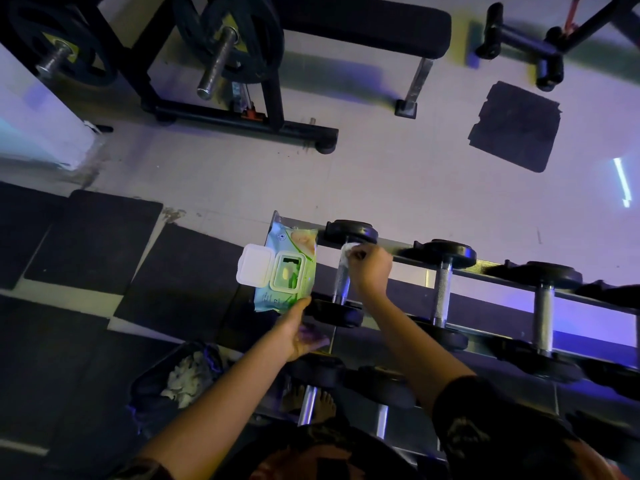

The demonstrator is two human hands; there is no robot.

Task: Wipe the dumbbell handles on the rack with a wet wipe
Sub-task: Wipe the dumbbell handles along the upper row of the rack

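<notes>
Pale gym floor, dark rubber mats. On the steel rack, right hand fingers pinch a white wet wipe onto 1 knurled dumbbell handle; left hand loose, thumb touching green wipes pack.

The bare left forearm reaches forward to a left hand lying open, palm turned inward and thumb stretched ahead, while the bare right forearm extends further to a right hand, knuckles up, whose curled fingers pinch a crumpled white wet wipe.
</notes>
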